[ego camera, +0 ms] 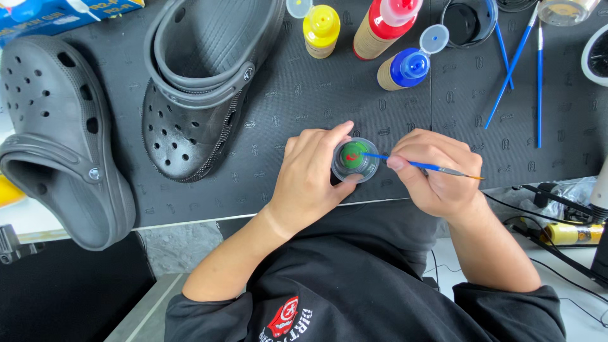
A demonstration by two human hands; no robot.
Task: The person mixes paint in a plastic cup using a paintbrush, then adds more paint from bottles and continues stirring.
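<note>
Head view: the person sits at a bench covered by a black mat (354, 95), both hands working near its front edge.
Left hand: the left hand (310, 180) is curled around a small clear cup (355, 161), thumb and fingers on its wall, pinning it to the mat so it cannot slide.
Cup contents: green paint with a red spot in it; the cup stands upright, mouth open to the brush.
Right hand: the right hand (437, 174) is closed in a pencil grip on a thin blue brush (418, 164), fingers pinched well forward for fine control.
Brush: its tip lies inside the cup, in the paint; the handle trails off to the right.
Paint bottles: a yellow bottle (320, 28), a red bottle (383, 22) and a blue bottle (405, 68) lie beyond the cup, yellow and blue with caps flipped open, within easy reach.
Spare brushes: two blue brushes (522, 69) lie to the right of the bottles, clear of the hands.
Shoes: two black clogs (190, 82) rest to the left, one on the mat, the other partly off its left edge, well apart from the cup.
Black pot: a round black pot (468, 22) stands near the far edge; contents cannot be told.
</note>
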